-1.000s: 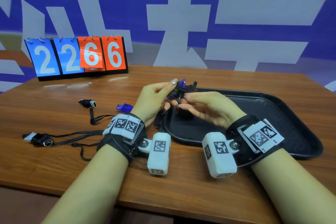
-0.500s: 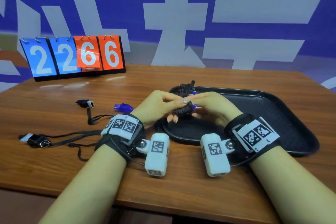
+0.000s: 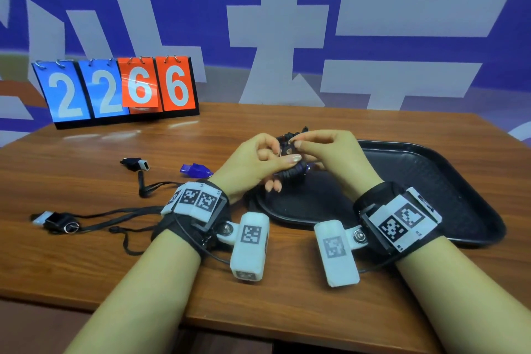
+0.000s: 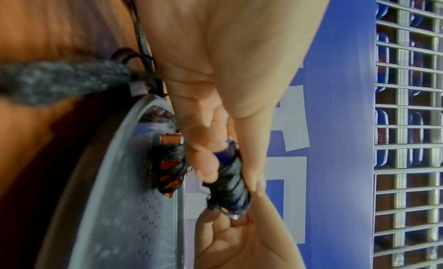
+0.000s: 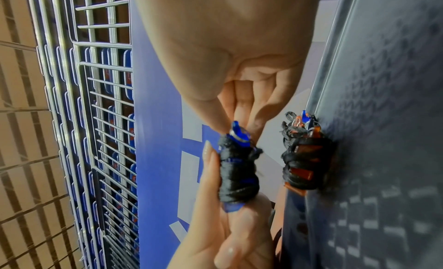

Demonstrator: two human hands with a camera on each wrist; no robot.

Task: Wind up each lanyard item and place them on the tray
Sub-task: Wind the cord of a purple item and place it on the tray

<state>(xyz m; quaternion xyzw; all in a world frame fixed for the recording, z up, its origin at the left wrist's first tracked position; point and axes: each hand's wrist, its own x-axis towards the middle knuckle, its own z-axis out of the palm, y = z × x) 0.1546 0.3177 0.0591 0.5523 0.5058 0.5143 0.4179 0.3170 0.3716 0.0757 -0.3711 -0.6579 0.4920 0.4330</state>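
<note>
A blue whistle wound in black lanyard cord (image 3: 293,172) is held above the left end of the black tray (image 3: 448,181). My left hand (image 3: 283,164) grips the bundle round its middle, thumb on top. My right hand (image 3: 297,145) pinches its upper end, where a metal ring shows. The wrist views show the same bundle (image 4: 230,186) (image 5: 237,170) between both hands. A second wound item, an orange whistle wrapped in black cord (image 5: 304,163) (image 4: 167,170), lies on the tray near its far left corner (image 3: 296,133).
Left of the tray, on the wooden table, lie loose items: a black and white whistle with its cord (image 3: 138,164), a blue whistle (image 3: 196,170) and a black piece with a ring and long cord (image 3: 57,221). A flip scoreboard (image 3: 115,89) stands at the back left.
The wound blue whistle has come down from chest height to just above the tray's left end. My right hand's fingers have shifted from under it to pinch its upper end.
</note>
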